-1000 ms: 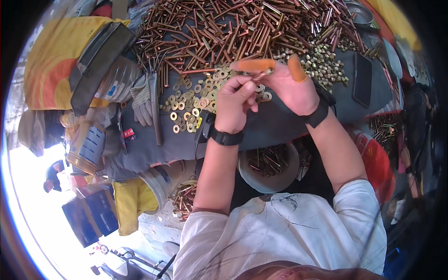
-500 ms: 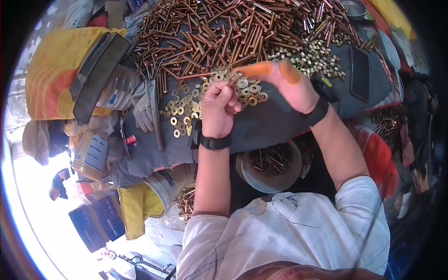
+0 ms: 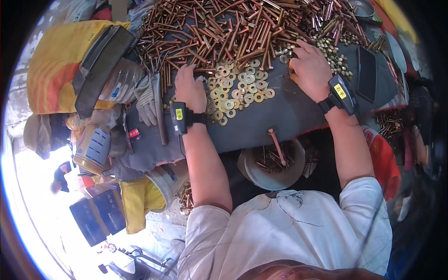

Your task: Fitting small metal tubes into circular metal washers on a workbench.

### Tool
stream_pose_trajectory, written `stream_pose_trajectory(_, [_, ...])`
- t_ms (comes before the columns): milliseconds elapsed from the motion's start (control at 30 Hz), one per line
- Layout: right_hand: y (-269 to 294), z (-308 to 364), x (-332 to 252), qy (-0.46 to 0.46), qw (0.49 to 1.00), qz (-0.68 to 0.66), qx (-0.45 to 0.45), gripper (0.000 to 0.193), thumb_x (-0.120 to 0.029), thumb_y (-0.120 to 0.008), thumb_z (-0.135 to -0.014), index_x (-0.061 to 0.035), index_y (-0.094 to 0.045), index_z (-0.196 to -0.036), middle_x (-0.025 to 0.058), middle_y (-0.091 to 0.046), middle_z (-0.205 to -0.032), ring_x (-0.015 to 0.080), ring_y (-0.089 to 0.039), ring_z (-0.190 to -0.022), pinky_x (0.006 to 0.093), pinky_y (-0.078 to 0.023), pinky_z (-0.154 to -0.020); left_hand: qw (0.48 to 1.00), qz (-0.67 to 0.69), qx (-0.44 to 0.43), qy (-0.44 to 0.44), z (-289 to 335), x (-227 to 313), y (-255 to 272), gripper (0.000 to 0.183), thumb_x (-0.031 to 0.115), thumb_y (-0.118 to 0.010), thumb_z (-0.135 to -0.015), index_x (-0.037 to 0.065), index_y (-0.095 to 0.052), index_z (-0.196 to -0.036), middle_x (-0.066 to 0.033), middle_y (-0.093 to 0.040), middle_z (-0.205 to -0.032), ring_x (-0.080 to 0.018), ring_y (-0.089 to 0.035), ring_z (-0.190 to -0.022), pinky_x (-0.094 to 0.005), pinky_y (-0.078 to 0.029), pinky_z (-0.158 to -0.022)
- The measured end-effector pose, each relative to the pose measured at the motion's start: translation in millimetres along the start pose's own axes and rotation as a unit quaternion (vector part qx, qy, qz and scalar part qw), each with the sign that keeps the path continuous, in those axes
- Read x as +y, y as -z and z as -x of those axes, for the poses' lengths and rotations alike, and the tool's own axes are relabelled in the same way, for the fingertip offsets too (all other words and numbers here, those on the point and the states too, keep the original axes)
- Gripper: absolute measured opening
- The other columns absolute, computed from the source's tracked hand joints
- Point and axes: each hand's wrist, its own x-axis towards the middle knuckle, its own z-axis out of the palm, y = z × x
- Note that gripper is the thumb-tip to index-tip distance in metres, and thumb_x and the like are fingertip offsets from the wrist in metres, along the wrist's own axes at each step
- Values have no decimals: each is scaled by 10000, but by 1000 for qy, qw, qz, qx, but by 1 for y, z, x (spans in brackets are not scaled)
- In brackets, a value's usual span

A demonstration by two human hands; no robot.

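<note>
My left hand (image 3: 190, 91) lies at the left edge of the flat washers (image 3: 242, 86), fingers stretched toward the long copper-coloured bolts (image 3: 205, 39). I see nothing held in it. Over to the right, my right hand (image 3: 310, 72) reaches down with fingers and thumb apart beside the small brass-coloured sleeves (image 3: 337, 58); its fingertips are partly hidden. A bit of orange finger cover shows at its thumb side. One single bolt (image 3: 277, 147) appears in mid-air between the table's front edge and the bucket (image 3: 273, 183), touched by neither hand.
Dark cloth covers the table (image 3: 275, 114). At the right lies a phone (image 3: 366, 74); a metal bowl (image 3: 363, 9) stands beyond it. On the left are a grey glove (image 3: 148, 105), a metal tube (image 3: 159, 109) and a plastic jar (image 3: 93, 148). The bucket below holds more bolts.
My hands have parted, the left to the bolts and the right to the sleeves. The bolt held in my left hand is let go; a bolt now shows in the air over the bucket.
</note>
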Motion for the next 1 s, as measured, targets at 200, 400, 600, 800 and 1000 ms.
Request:
stream_pose_trajectory(200, [-21, -3, 1, -7, 993, -37, 109, 16, -99, -636, -685, -85, -628, -689, 44, -595, -755, 262, -591, -953, 366, -477, -760, 995, -71, -66, 32, -4, 13, 9, 321, 104, -652, -755, 45, -585, -1063, -185, -625, -963, -371, -549, -929, -427, -419, -831])
stream_pose_trajectory(400, [12, -12, -29, -187, 905, -363, 119, 108, -107, -638, -814, -62, -659, -909, 103, -665, -804, 203, -647, -659, 282, -490, -587, 995, 53, 62, 50, 8, 40, 28, 157, 85, -622, -798, 38, -644, -946, -115, -591, -859, -251, -592, -755, -347, -468, -676])
stream_pose_trajectory(600, [3, -14, -47, -176, 801, -552, 149, 119, -41, -620, -847, 21, -639, -947, 78, -673, -808, 109, -646, -695, 235, -504, -600, 817, 519, -90, 236, 31, 113, 20, 161, 96, -555, -902, 2, -629, -1009, 7, -518, -639, -42, -437, -461, -171, -339, -405])
stream_pose_trajectory(800, [-2, -13, -48, -83, 871, -398, 276, 183, -44, -698, -756, -42, -666, -936, 74, -668, -802, 188, -654, -678, 270, -505, -569, 685, 658, -149, 274, 31, 112, 9, 178, 137, -523, -932, -4, -598, -1009, 29, -446, -616, -26, -337, -429, -163, -254, -377])
stream_pose_trajectory(1000, [0, -15, -51, 17, 907, -252, 336, 207, -143, -705, -685, -158, -692, -891, 18, -661, -805, 193, -644, -684, 301, -505, -553, 636, 675, -212, 308, 31, 104, 5, 135, 187, -505, -948, 64, -533, -996, 36, -426, -691, -29, -334, -481, -156, -241, -381])
